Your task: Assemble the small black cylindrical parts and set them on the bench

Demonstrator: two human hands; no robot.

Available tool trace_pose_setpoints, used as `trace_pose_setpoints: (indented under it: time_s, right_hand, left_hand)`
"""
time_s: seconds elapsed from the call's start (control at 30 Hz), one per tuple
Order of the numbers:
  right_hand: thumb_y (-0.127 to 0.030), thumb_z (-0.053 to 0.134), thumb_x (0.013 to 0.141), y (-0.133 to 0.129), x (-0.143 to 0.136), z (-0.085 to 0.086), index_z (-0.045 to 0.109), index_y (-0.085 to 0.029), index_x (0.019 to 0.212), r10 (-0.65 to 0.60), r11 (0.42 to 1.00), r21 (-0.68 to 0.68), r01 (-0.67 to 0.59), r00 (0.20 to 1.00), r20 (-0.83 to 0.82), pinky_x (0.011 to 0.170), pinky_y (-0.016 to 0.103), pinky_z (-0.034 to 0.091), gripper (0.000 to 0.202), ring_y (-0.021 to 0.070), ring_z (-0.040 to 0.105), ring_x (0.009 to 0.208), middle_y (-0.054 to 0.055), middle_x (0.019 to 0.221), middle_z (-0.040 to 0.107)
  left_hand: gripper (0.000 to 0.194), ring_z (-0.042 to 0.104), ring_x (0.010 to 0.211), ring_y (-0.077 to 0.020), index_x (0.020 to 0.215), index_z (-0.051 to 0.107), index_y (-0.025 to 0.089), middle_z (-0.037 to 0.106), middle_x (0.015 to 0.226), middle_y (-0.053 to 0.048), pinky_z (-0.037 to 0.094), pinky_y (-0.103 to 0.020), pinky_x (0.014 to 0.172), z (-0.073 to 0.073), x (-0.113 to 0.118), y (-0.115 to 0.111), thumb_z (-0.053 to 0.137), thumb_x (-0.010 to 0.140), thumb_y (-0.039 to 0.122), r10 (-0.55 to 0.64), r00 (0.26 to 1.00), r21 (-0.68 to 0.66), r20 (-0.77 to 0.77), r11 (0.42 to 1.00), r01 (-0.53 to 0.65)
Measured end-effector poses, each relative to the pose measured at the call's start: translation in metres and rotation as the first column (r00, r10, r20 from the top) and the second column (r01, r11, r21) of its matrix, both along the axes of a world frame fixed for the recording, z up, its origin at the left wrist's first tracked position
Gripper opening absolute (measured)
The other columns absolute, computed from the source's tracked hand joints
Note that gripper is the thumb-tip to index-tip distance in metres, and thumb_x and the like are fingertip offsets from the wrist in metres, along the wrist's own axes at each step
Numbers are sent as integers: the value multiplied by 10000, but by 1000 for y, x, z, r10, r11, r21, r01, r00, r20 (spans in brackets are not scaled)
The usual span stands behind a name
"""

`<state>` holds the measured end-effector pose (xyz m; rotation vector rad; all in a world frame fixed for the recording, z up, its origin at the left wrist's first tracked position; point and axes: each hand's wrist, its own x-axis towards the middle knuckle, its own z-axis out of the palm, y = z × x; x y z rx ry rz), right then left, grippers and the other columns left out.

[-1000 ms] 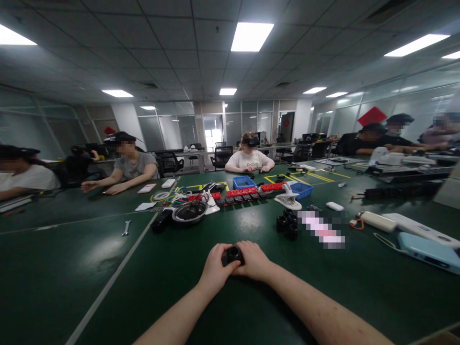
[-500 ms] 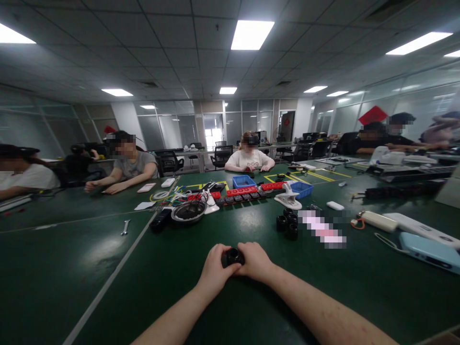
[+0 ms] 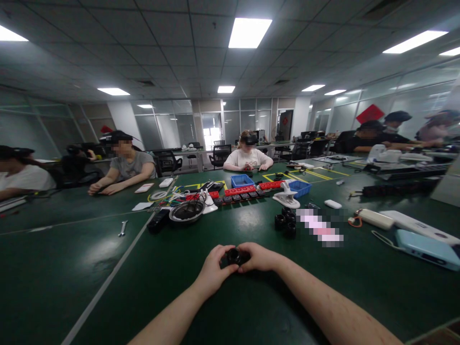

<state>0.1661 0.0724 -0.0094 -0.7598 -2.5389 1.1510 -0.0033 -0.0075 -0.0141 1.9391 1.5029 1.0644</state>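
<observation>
In front of me, just above the green tabletop (image 3: 172, 268) or resting on it, is a black round part (image 3: 233, 256) with a hole in its top. My left hand (image 3: 212, 268) curls around its left side, thumb at the near edge and fingers at the far edge. From the right, my right hand (image 3: 260, 258) holds the same part between thumb and fingertips, with a dark gap inside its grip. The part's lower portion is hidden by my fingers. Beyond my right hand stand several similar black cylindrical parts (image 3: 285, 222) in a cluster.
A wrench (image 3: 122, 228) lies to the left. Further back are a round black dish (image 3: 186, 212), a white clamp stand (image 3: 286, 195), red strips (image 3: 239, 189) and blue bins (image 3: 300, 188). A light-blue device (image 3: 427, 249) lies right. Other people sit around the tables.
My right hand has shifted slightly right, and its thumb and fingers have spread around the part. More of the black part shows. My left hand has barely moved. The view has shifted slightly.
</observation>
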Motion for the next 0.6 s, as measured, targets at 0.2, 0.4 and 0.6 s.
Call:
trace_pose_setpoints:
  time_s: [0.2, 0.4, 0.6]
  right_hand:
    - [-508, 630, 582, -21, -15, 1, 543, -150, 747, -339, 826, 517, 225, 931, 137, 646, 309, 359, 404, 201, 524, 697, 50, 732, 577]
    - [-567, 630, 553, -20, -15, -2, 548, -147, 895, -293, 834, 521, 183, 947, 135, 708, 351, 367, 548, 248, 519, 806, 81, 863, 577]
    - [-303, 676, 612, -1, 1, 3, 580, -160, 899, 15, 987, 159, -24, 998, 55, 660, 249, 385, 334, 167, 521, 778, 6, 837, 573]
  left_hand:
    - [329, 532, 877, -225, 937, 570, 203, 571, 904, -36, 411, -339, 768, 0, 8, -3, 659, 620, 220, 148, 989, 38, -5, 988, -148]
    - [325, 540, 861, -223, 935, 565, 201, 578, 897, -37, 425, -343, 760, -1, 8, -1, 657, 625, 221, 154, 988, 23, 13, 988, -154]
    - [375, 536, 901, -218, 1027, 568, 224, 577, 953, -44, 419, -326, 775, 0, 4, -2, 637, 659, 233, 69, 998, 13, -3, 998, -69]
